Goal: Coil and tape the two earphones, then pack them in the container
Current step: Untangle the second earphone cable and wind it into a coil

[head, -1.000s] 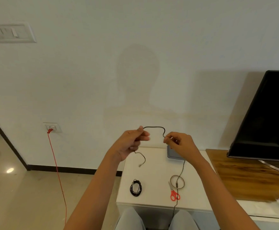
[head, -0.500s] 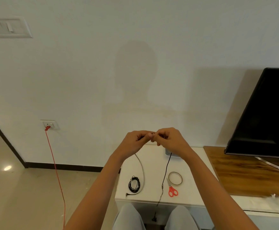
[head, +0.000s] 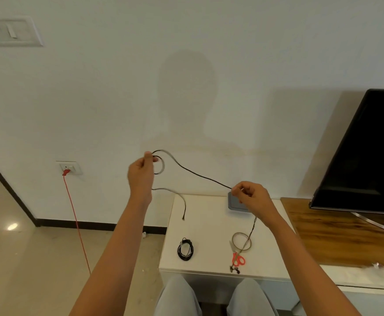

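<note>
The earphone cable (head: 200, 176), thin and black, stretches taut between the left hand (head: 140, 176), pinching a small loop, and the right hand (head: 250, 195), pinching it above the grey container (head: 234, 205), whose contents seem hidden.

Bare forearms (head: 118, 242) without sleeves; light grey trousers (head: 179, 295) cover both knees

Matt white table (head: 209, 226) under pinched black rubbery cord (head: 200, 176); glossy red plastic scissors (head: 238, 260) below right hand (head: 250, 197); grained wood stand (head: 346, 238); glossy screen (head: 369, 151).
</note>
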